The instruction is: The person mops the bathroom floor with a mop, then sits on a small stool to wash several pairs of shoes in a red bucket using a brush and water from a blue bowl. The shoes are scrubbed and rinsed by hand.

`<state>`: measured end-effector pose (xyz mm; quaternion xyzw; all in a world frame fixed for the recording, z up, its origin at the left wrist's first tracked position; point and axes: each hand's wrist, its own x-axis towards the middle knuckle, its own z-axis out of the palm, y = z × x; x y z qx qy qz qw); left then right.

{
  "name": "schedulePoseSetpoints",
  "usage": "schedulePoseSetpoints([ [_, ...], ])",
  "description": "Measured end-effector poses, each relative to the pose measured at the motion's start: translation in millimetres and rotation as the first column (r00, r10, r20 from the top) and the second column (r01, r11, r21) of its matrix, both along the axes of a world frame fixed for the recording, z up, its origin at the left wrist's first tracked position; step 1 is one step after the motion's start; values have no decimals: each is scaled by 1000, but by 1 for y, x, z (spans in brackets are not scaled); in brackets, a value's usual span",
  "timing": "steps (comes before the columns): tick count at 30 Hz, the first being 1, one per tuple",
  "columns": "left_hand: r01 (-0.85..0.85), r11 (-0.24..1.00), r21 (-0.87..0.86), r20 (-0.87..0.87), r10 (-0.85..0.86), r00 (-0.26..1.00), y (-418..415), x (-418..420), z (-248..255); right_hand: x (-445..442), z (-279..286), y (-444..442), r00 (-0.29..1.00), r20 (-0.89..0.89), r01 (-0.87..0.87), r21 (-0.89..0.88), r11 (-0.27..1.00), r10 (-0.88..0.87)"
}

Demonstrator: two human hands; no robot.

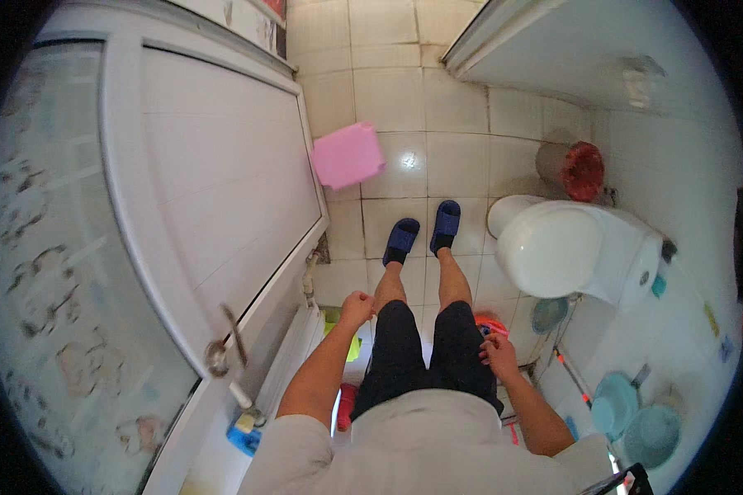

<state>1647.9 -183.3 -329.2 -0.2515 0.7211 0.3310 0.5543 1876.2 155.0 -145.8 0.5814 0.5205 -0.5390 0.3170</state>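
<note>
My left hand [357, 308] hangs beside my left knee, its fingers curled, with no object visible in it. On the other side, my right hand [497, 354] hangs by my right thigh, fingers loosely bent and partly apart, holding nothing. Dark blue slippers [402, 236] are on my feet on the tiled floor. Ahead and to the left, a pink plastic stool [348, 156] stands near the door's edge. A white toilet [551, 250] with its lid down is to my right. Behind it sits a bin with a red bag [583, 171].
A white door [223, 167] with a metal handle [235, 334] stands at the left. Teal basins [652, 436] are at the lower right, near a red-and-white pole [571, 374]. A red object [347, 405] and a yellow-green item [354, 348] lie beside my left leg.
</note>
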Motion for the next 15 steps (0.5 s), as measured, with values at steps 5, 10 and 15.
schedulePoseSetpoints([
  [5, -467, 883, 47, 148, 456, 877, 61, -64, -79, -40, -125, -9, 767, -239, -565, 186, 804, 595],
  [10, -788, 606, 105, 166, 771, 615, 101, -127, -212, -71, -166, 8, 603, -270, -655, 370, 659, 750],
  [15, -956, 260, 135, 88, 958, 273, 140, -196, -322, -56, -175, 37, 460, -204, -803, 319, 503, 864],
])
